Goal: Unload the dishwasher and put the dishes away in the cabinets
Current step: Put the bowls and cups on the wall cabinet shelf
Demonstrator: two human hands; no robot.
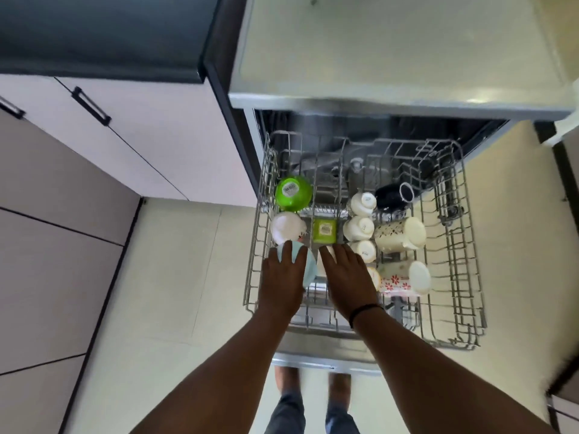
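The dishwasher's wire rack [463, 277] is pulled out in front of me, holding cups and bowls upside down. My left hand [283, 277] lies with straight fingers on a light blue bowl [310, 267] at the rack's near left. My right hand [347, 274] reaches with straight fingers over a white dish [322, 264] that it mostly hides. Beyond them sit a white bowl [286, 227], a green bowl [294, 192], a small green square cup [325, 230], three white cups [360, 228], a black mug [393, 195], a cream patterned mug [401, 234] and a red-flowered mug [404, 278].
The dishwasher's pale top [401, 48] overhangs the rack's far end. Pale cabinet doors with black handles [91, 105] and a dark countertop [103, 32] stand to the left. Tiled floor [175, 277] lies on both sides, with my feet below the open door [326, 364].
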